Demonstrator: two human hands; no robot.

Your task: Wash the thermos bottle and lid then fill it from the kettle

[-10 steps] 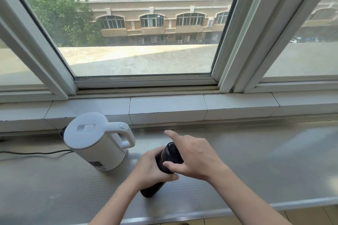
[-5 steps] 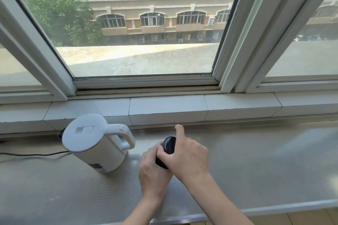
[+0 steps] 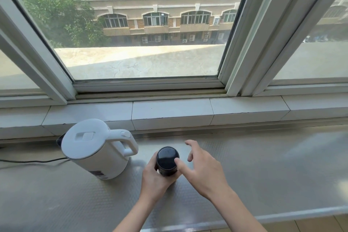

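A black thermos bottle [image 3: 167, 162] stands upright on the metal counter [image 3: 263, 165], seen from above with its black lid on top. My left hand [image 3: 154, 179] grips the bottle's body from the left and below. My right hand [image 3: 202, 167] is just to its right, fingers spread and relaxed, with the thumb tip touching the lid's edge. A white electric kettle [image 3: 94, 147] with its lid down stands to the left, its handle pointing at the bottle.
The kettle's black cord [image 3: 32, 160] runs off to the left along the counter. A white tiled sill [image 3: 169, 113] and window frames rise behind. The counter's front edge [image 3: 282, 214] lies close to me.
The bottle went from tilted to upright, and my left hand shifted lower on its body. My right hand let go of the lid and drew off to the right with fingers spread.
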